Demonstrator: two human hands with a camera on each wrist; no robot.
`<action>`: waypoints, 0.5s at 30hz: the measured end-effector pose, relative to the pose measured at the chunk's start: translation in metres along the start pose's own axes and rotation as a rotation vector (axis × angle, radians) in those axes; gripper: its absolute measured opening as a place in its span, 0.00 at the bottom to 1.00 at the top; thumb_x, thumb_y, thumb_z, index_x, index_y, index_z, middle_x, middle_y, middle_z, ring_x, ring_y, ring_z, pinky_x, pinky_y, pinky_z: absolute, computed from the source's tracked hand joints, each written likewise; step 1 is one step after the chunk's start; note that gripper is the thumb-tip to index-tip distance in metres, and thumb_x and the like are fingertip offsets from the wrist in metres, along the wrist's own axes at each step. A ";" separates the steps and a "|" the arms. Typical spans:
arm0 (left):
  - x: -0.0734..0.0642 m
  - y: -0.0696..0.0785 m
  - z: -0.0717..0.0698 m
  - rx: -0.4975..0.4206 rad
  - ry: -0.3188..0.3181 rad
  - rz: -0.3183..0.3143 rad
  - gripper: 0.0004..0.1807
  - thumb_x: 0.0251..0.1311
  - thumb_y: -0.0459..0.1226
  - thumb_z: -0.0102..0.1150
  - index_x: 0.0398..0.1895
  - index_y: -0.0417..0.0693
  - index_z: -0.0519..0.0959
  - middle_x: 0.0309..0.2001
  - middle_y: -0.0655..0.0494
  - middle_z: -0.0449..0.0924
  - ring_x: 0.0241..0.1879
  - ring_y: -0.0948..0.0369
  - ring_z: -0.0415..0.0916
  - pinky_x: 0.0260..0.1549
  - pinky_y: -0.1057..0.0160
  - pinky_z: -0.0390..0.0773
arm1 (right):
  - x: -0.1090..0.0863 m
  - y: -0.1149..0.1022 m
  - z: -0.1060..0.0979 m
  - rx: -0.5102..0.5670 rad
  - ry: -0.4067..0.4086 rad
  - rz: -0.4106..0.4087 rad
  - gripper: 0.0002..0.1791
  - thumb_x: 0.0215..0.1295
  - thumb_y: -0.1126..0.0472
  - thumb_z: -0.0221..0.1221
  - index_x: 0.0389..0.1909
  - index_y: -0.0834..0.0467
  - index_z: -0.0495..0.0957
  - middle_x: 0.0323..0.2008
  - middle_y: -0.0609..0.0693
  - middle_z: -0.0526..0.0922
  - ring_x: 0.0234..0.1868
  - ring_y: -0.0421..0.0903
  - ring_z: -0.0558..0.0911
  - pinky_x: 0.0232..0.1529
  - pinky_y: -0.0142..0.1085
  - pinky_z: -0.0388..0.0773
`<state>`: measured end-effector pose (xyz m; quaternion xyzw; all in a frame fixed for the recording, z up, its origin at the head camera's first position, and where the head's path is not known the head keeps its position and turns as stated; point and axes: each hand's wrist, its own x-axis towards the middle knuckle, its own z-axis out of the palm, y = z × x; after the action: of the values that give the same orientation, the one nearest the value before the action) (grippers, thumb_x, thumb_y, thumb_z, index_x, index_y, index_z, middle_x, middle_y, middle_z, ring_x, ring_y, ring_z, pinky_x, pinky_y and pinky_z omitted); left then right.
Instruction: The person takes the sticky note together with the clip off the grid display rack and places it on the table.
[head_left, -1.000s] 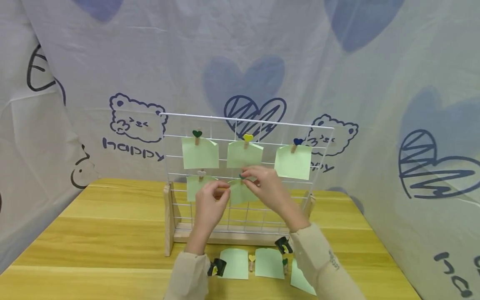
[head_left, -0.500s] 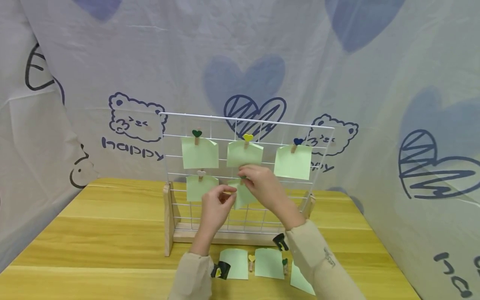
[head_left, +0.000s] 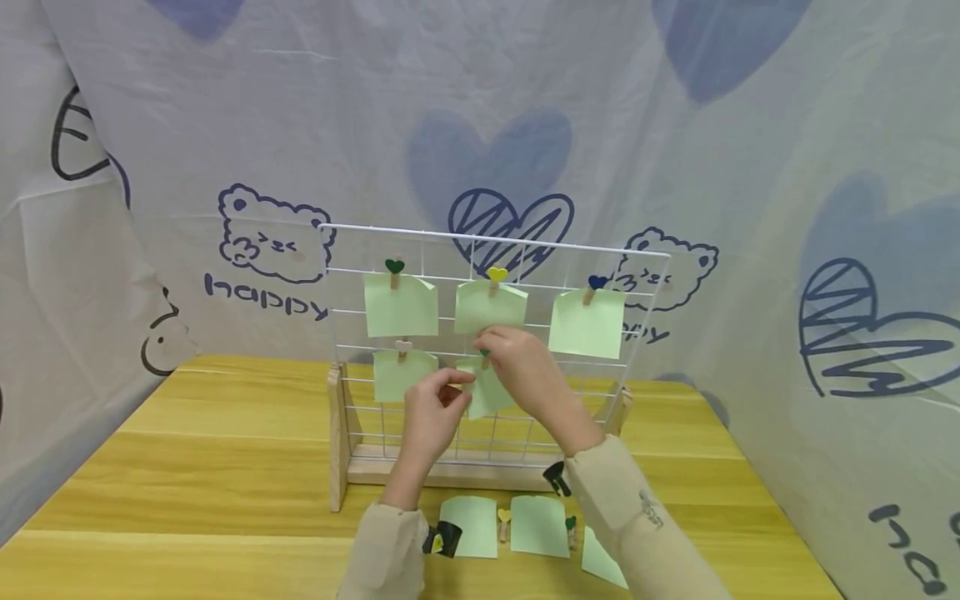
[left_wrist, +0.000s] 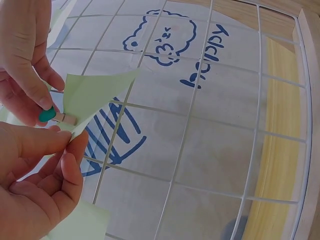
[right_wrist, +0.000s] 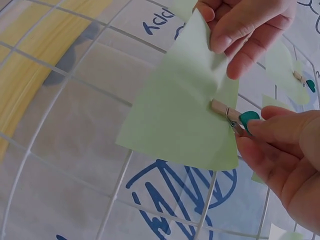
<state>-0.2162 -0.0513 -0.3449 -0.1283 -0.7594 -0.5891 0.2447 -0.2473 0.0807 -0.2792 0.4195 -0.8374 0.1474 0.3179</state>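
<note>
A pale green paper square (right_wrist: 175, 105) hangs against a white wire grid rack (head_left: 420, 232), below the middle note of the top row. Thumb and fingers of my left hand (head_left: 432, 417) pinch its upper left corner, bending the sheet. My right hand (head_left: 528, 375) pinches a small wooden clothespin (right_wrist: 223, 108) with a green heart, whose tip lies over the paper near its top edge. In the head view the right hand covers part of this sheet.
Heart clothespins hold several green notes on the grid, including a top left note (head_left: 401, 312) and a top right one (head_left: 587, 325). On the wooden table (head_left: 210, 467) lie more paper squares (head_left: 474, 529), a yellow-heart clothespin (head_left: 504, 525) and a green-heart clothespin (head_left: 572, 532).
My left hand has shifted slightly right with the paper's corner, and the sheet now hangs tilted and a little lower. The right hand has moved slightly left, still holding the clothespin.
</note>
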 end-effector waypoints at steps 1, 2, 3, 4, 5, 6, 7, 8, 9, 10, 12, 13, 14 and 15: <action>0.000 0.000 0.000 0.000 -0.001 0.001 0.07 0.49 0.21 0.57 0.32 0.34 0.79 0.33 0.44 0.79 0.26 0.56 0.75 0.24 0.65 0.75 | 0.000 0.000 0.000 0.008 0.005 0.006 0.11 0.48 0.81 0.57 0.31 0.65 0.79 0.32 0.54 0.81 0.34 0.48 0.80 0.37 0.33 0.76; 0.000 0.000 0.000 -0.001 -0.001 0.000 0.07 0.49 0.21 0.57 0.32 0.34 0.79 0.33 0.44 0.79 0.25 0.56 0.75 0.24 0.65 0.75 | 0.000 0.000 0.000 0.017 0.008 0.015 0.11 0.48 0.81 0.56 0.30 0.65 0.79 0.32 0.54 0.81 0.34 0.48 0.80 0.37 0.33 0.76; 0.000 0.000 0.001 -0.001 -0.003 -0.002 0.07 0.49 0.21 0.57 0.32 0.34 0.79 0.33 0.44 0.78 0.26 0.56 0.75 0.24 0.65 0.75 | 0.000 -0.001 0.000 0.027 0.013 0.022 0.11 0.48 0.81 0.56 0.30 0.66 0.79 0.32 0.55 0.81 0.34 0.48 0.80 0.37 0.33 0.76; 0.001 0.000 0.001 -0.001 -0.005 -0.004 0.07 0.49 0.21 0.56 0.32 0.34 0.79 0.33 0.44 0.78 0.26 0.56 0.75 0.24 0.65 0.75 | 0.000 -0.001 0.000 0.037 0.018 0.030 0.11 0.47 0.82 0.57 0.30 0.66 0.79 0.32 0.55 0.81 0.34 0.49 0.80 0.37 0.33 0.76; 0.001 0.000 0.001 0.001 -0.006 -0.008 0.07 0.49 0.21 0.56 0.32 0.34 0.79 0.32 0.44 0.78 0.26 0.56 0.75 0.24 0.65 0.75 | 0.000 -0.001 0.000 0.048 0.023 0.039 0.11 0.47 0.82 0.57 0.29 0.66 0.79 0.31 0.55 0.81 0.34 0.49 0.80 0.37 0.33 0.76; 0.001 0.001 0.001 0.001 -0.008 -0.011 0.07 0.49 0.21 0.56 0.32 0.34 0.79 0.32 0.44 0.78 0.26 0.56 0.75 0.24 0.65 0.75 | 0.000 -0.002 0.000 0.061 0.028 0.047 0.11 0.46 0.82 0.57 0.29 0.66 0.79 0.31 0.55 0.81 0.33 0.49 0.80 0.37 0.32 0.76; 0.001 0.001 0.001 0.001 -0.010 -0.013 0.07 0.49 0.21 0.56 0.32 0.34 0.79 0.33 0.44 0.78 0.26 0.56 0.75 0.24 0.65 0.75 | 0.001 -0.003 0.000 0.075 0.034 0.056 0.11 0.46 0.82 0.58 0.29 0.67 0.79 0.31 0.55 0.81 0.33 0.49 0.80 0.36 0.32 0.76; 0.001 0.001 0.001 0.003 -0.010 -0.016 0.07 0.49 0.21 0.56 0.32 0.34 0.79 0.32 0.44 0.78 0.26 0.56 0.75 0.24 0.65 0.75 | 0.001 -0.003 0.000 0.086 0.040 0.064 0.11 0.46 0.82 0.58 0.28 0.67 0.79 0.30 0.56 0.80 0.33 0.49 0.80 0.36 0.33 0.76; 0.001 0.001 0.001 0.004 -0.010 -0.018 0.07 0.49 0.21 0.56 0.32 0.34 0.79 0.32 0.44 0.78 0.26 0.56 0.75 0.25 0.65 0.75 | 0.001 -0.004 0.001 0.096 0.046 0.071 0.10 0.45 0.82 0.58 0.28 0.67 0.79 0.30 0.56 0.80 0.33 0.49 0.80 0.36 0.33 0.76; 0.001 0.001 0.001 0.006 -0.009 -0.018 0.07 0.49 0.21 0.56 0.32 0.34 0.79 0.32 0.44 0.78 0.26 0.56 0.75 0.25 0.65 0.75 | 0.001 -0.005 0.001 0.103 0.054 0.077 0.10 0.45 0.82 0.59 0.28 0.67 0.79 0.30 0.56 0.80 0.33 0.49 0.80 0.36 0.33 0.76; 0.001 0.001 0.001 0.009 -0.008 -0.017 0.07 0.49 0.21 0.56 0.32 0.34 0.79 0.32 0.44 0.79 0.26 0.56 0.75 0.25 0.65 0.75 | 0.001 -0.006 0.002 0.106 0.068 0.084 0.10 0.44 0.82 0.59 0.28 0.68 0.79 0.29 0.56 0.80 0.33 0.50 0.80 0.36 0.33 0.76; 0.001 0.001 0.001 0.010 -0.007 -0.015 0.07 0.49 0.20 0.56 0.32 0.34 0.79 0.32 0.44 0.79 0.26 0.56 0.75 0.25 0.65 0.75 | 0.001 -0.007 0.003 0.105 0.077 0.086 0.10 0.44 0.82 0.60 0.28 0.68 0.79 0.29 0.57 0.80 0.33 0.50 0.80 0.36 0.33 0.76; 0.001 0.001 0.001 0.011 -0.007 -0.014 0.07 0.49 0.20 0.56 0.32 0.34 0.79 0.32 0.44 0.79 0.26 0.56 0.75 0.24 0.65 0.75 | 0.001 -0.007 0.003 0.102 0.084 0.087 0.10 0.44 0.82 0.60 0.28 0.68 0.79 0.29 0.57 0.80 0.33 0.50 0.80 0.36 0.33 0.76; 0.001 0.000 0.001 0.012 -0.006 -0.012 0.07 0.49 0.20 0.56 0.32 0.34 0.79 0.32 0.44 0.79 0.26 0.56 0.74 0.24 0.65 0.75 | 0.001 -0.008 0.004 0.099 0.091 0.090 0.10 0.44 0.82 0.60 0.27 0.68 0.79 0.29 0.57 0.80 0.33 0.50 0.80 0.36 0.33 0.76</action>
<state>-0.2173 -0.0506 -0.3440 -0.1240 -0.7645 -0.5855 0.2395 -0.2431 0.0735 -0.2817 0.3896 -0.8317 0.2217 0.3275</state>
